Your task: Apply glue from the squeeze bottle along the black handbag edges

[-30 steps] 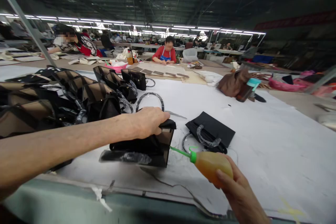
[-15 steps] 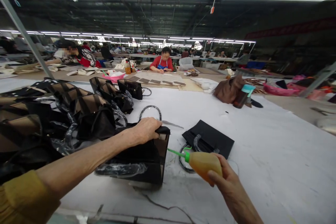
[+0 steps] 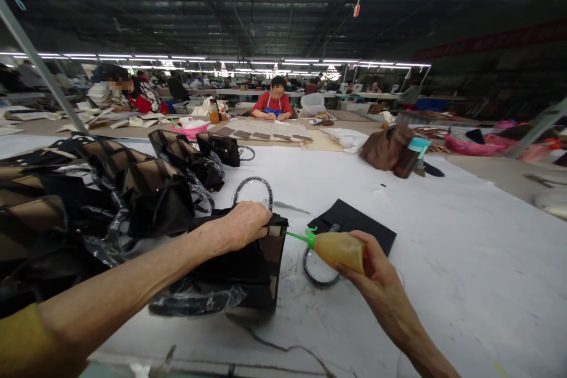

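My left hand grips the top edge of a black handbag that stands open-sided on the white table sheet. My right hand is closed round a soft amber glue bottle with a green nozzle. The nozzle tip touches or nearly touches the bag's upper right edge. Plastic-wrapped handles lie under the bag. Behind the bottle a flat black bag piece lies with its looped handle.
A row of finished black and brown bags fills the left of the table. A brown bag and a dark bottle with a teal cap stand far right. People work at tables behind, one in red.
My right hand has lifted the glue bottle and brought its nozzle up to the bag's top right edge. My left hand has kept its grip on the bag.
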Tool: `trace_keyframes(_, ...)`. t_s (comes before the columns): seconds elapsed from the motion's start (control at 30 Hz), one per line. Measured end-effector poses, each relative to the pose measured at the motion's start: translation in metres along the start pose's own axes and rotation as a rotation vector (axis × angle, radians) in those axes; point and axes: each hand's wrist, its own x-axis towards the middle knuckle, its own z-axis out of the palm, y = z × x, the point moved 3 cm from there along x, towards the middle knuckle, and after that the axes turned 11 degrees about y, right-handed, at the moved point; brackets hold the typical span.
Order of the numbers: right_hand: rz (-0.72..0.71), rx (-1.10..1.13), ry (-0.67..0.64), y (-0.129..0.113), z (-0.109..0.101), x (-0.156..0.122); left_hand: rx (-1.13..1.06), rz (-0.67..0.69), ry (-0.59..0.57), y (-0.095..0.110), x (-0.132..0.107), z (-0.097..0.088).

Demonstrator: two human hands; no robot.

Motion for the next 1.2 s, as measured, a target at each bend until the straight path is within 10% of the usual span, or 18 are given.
trace_keyframes(0.4, -0.261, -0.233, -0.041, -0.007, 0.005, -0.002, -0.001, 0.027, 0.027, 0.003, -0.006, 0.003)
trace_keyframes(1.2, -0.281, -0.223, -0.093, 0.022, 0.022, -0.018, -0.050, 0.021, 0.039, 0.006, -0.016, 0.001)
